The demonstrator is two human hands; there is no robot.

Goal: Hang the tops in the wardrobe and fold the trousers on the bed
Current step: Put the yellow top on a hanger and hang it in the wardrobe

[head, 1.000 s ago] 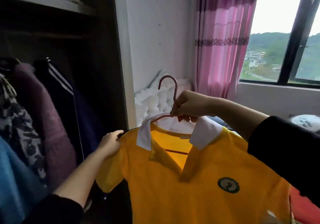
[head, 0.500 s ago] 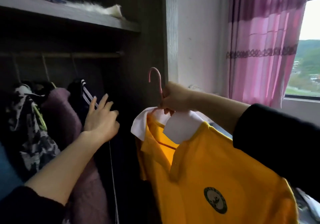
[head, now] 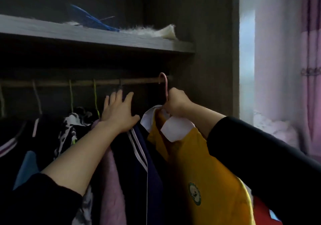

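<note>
A person's right hand [head: 177,103] gripped the pink hanger [head: 165,87] bearing the yellow top [head: 199,164], its hook at the rail's [head: 135,81] right end, while the left hand [head: 119,113], fingers spread, pressed against the navy jacket [head: 149,158] below the rail, apparently to hold a gap open.

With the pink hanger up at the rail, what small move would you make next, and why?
Probably lower the right hand slightly until the hanger bears on the rail; its hook seems looped over it already, and the left hand presses the navy jacket aside.

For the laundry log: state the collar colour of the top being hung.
White collar on a yellow top; head view.
</note>
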